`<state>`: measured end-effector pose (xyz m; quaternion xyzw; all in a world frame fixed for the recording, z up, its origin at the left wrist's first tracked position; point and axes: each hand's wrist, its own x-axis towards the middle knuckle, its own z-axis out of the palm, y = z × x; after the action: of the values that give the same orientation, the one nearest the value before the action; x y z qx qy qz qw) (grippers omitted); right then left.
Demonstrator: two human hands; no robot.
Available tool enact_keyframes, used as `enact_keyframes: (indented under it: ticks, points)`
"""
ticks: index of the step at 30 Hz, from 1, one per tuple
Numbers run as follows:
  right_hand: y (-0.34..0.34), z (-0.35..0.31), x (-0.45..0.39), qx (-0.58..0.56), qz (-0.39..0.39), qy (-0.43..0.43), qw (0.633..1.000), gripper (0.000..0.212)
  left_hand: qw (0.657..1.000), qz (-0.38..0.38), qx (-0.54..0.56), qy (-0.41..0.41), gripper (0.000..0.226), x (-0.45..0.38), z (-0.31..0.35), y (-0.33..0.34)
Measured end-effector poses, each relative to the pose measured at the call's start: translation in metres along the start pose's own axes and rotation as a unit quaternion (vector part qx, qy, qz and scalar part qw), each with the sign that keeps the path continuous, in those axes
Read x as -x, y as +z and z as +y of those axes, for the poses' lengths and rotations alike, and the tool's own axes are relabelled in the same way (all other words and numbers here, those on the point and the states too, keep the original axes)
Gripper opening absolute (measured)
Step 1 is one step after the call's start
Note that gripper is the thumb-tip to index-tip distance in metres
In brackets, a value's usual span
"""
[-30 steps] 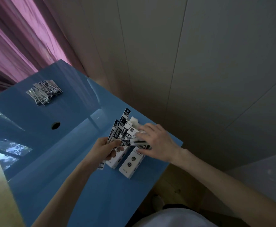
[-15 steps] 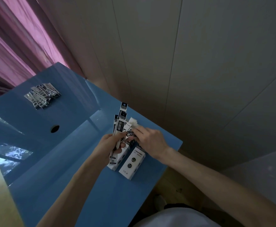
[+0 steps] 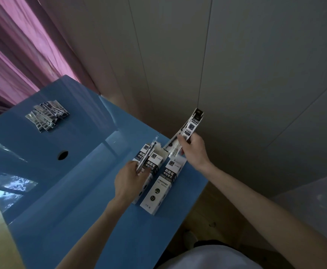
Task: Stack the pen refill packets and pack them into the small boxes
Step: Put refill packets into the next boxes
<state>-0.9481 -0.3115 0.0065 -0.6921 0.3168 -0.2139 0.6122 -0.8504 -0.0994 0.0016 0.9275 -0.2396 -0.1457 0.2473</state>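
Note:
Small white-and-black boxes lie side by side near the blue table's right edge: a right box (image 3: 159, 187), a middle box (image 3: 152, 164) with its far end open, and a left one mostly hidden by my left hand. My left hand (image 3: 128, 180) pinches one thin refill packet (image 3: 146, 156) over the boxes. My right hand (image 3: 192, 150) grips a stack of refill packets (image 3: 191, 126), lifted and tilted up to the right past the boxes' far ends. A loose pile of packets (image 3: 46, 115) lies at the table's far left.
The blue table (image 3: 81, 191) has a round cable hole (image 3: 62, 155) left of the boxes. A grey panelled wall stands close behind the table's right edge, and a pink curtain (image 3: 13, 55) hangs at the back left. Floor shows below the right edge.
My hands have parted. The right hand took the bunch of packets up and to the right; the left hand keeps a single packet over the boxes.

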Motion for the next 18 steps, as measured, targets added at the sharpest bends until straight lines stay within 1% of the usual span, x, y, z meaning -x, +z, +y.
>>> enact_keyframes:
  ticks: [2,4,6,8,11,13,16,18]
  points:
    - [-0.002,0.001,-0.003,-0.042,0.012,0.047,0.998,0.027,0.999,0.0,-0.048,0.026,0.021,0.002,-0.001,0.005]
    - [-0.004,0.002,-0.005,-0.058,0.02,0.077,0.995,0.024,0.997,0.004,-0.069,0.045,0.025,0.004,-0.002,0.009]
    - [-0.007,0.002,-0.007,-0.075,0.026,0.079,0.994,0.019,0.997,0.013,-0.069,0.045,0.029,0.005,0.0,0.012]
    - [-0.008,-0.001,-0.007,-0.093,0.03,0.082,0.992,0.013,0.998,0.028,-0.049,0.029,0.026,0.006,0.002,0.013]
    - [-0.008,-0.007,-0.01,-0.123,0.029,0.097,0.987,0.016,0.998,0.05,0.036,0.002,0.028,0.008,0.001,0.016]
    - [-0.008,-0.013,-0.011,-0.147,0.022,0.099,0.984,0.019,0.993,0.044,0.113,0.0,0.031,0.012,0.001,0.015]
    - [-0.009,-0.024,-0.013,-0.161,-0.011,0.078,0.984,0.024,0.974,0.03,0.227,-0.005,0.047,0.019,0.0,0.011]
    - [-0.009,-0.03,-0.015,-0.152,-0.041,0.058,0.986,0.029,0.97,0.031,0.241,0.007,0.05,0.022,-0.001,0.008]
